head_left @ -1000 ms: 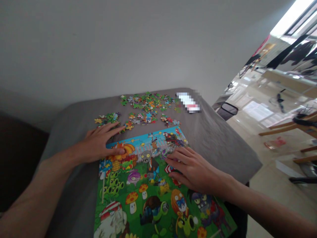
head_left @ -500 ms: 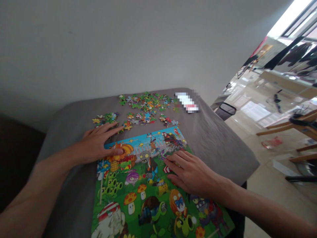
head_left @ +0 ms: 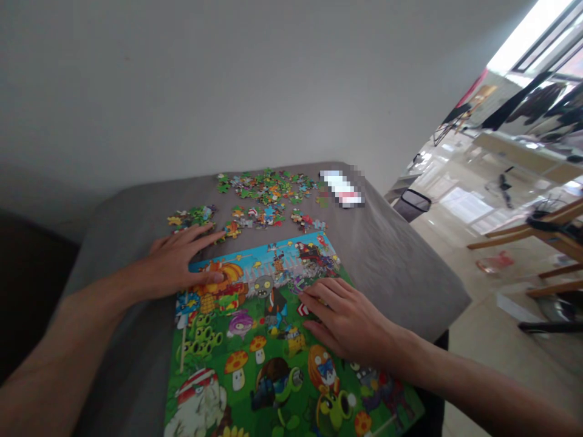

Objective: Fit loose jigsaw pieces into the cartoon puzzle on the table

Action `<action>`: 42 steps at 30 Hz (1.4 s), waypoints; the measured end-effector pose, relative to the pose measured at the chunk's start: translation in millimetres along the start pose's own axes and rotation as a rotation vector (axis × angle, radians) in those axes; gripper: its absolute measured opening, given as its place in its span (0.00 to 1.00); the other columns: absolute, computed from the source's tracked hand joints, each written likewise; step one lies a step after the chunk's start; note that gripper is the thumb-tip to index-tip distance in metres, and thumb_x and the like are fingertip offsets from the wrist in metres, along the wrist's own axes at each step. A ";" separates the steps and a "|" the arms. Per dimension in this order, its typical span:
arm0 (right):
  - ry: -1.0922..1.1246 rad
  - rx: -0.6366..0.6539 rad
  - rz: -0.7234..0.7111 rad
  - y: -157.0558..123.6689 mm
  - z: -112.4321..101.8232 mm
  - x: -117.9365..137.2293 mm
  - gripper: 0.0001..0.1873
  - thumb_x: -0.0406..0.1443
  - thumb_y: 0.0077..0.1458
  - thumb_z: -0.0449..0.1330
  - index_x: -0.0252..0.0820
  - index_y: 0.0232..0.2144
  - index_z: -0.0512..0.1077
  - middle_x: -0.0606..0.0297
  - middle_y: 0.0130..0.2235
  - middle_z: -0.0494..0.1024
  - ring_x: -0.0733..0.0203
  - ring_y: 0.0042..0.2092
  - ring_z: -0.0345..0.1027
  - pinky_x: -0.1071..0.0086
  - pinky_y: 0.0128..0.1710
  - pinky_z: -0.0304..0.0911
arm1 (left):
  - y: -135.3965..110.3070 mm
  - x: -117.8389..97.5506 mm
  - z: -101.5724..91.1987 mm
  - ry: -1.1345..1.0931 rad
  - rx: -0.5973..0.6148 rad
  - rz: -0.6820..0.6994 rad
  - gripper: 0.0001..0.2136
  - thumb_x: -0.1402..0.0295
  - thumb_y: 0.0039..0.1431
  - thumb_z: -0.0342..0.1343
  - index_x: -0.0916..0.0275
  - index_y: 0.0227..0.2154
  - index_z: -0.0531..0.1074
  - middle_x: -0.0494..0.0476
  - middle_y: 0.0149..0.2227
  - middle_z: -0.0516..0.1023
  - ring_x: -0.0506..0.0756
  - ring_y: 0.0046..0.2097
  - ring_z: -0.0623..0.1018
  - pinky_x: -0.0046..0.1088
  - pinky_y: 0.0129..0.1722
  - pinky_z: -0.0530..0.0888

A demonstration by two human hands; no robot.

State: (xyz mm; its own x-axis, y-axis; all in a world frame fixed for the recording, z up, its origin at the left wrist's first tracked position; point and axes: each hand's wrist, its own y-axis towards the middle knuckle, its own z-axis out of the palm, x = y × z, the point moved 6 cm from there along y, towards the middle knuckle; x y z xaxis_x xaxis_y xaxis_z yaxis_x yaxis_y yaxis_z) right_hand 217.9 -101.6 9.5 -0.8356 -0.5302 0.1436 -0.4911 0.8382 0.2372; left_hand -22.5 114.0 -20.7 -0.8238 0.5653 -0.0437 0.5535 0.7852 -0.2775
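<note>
- The left hand (head_left: 180,262) is lying open and palm down at the board's 10 o'clock edge, gripping nothing. Its thumb is resting on the picture while its fingers are stretching off the board across the grey cloth, which seems to be bridging the hand between board and pieces.
- The right hand (head_left: 346,321) is resting open at the board's 3 o'clock side, fingers slightly curved and pressing lightly on the picture. It is gripping nothing that shows, and it appears to be steadying the board from that side.
- The cartoon puzzle board (head_left: 237,364) is lying flat and tilted on the surface (head_left: 401,273), running toward the person, with its lower part near the 6 o'clock edge of the surface.
- The loose jigsaw pieces (head_left: 266,194) are lying at the board's 12 o'clock, spread thinly in several loose clusters, which is keeping their colours in view.
- A smaller cluster of pieces (head_left: 191,215) is sitting at 11 o'clock, just beyond the left hand.
- A blurred white-and-red object (head_left: 341,188) is lying at 1 o'clock, near the far corner of the surface.
- Beyond the surface, a black bin (head_left: 412,204) is standing on the glossy tiled floor (head_left: 473,243) at 2 o'clock, and a wooden chair (head_left: 532,233) is standing at 3 o'clock.
</note>
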 end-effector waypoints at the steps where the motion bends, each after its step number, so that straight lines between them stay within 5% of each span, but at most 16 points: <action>1: 0.016 0.000 0.007 0.7 -0.3 -1.8 0.16 0.38 0.69 0.56 0.33 0.51 0.74 0.53 0.45 0.79 0.51 0.46 0.72 0.55 0.47 0.74 | -0.3 -0.7 -0.4 0.001 0.002 0.005 0.45 0.37 0.59 0.51 0.51 0.74 0.51 0.57 0.78 0.43 0.70 0.75 0.52 0.55 0.70 0.53; 12: 0.144 0.008 -0.124 10.6 -2.9 -33.9 0.15 0.33 0.71 0.54 0.38 0.53 0.78 0.53 0.53 0.78 0.53 0.55 0.70 0.55 0.59 0.70 | -3.0 -4.7 -5.5 -0.030 0.011 0.018 0.44 0.39 0.60 0.53 0.54 0.74 0.52 0.61 0.77 0.44 0.71 0.75 0.52 0.55 0.70 0.53; 42: 0.117 -0.013 -0.127 12.4 0.5 -33.3 0.15 0.32 0.70 0.56 0.40 0.54 0.77 0.56 0.54 0.79 0.54 0.58 0.69 0.53 0.62 0.67 | -2.4 -4.4 -5.1 -0.035 -0.001 0.016 0.44 0.37 0.59 0.52 0.52 0.74 0.53 0.60 0.77 0.46 0.72 0.75 0.53 0.54 0.70 0.54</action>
State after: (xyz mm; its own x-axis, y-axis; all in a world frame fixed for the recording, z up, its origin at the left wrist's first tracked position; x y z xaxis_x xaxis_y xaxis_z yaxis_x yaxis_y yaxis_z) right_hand 239.5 -73.4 7.2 -0.7322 -0.6438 0.2223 -0.5873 0.7621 0.2726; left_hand -19.6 110.9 -15.0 -0.8184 0.5688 -0.0821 0.5671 0.7763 -0.2753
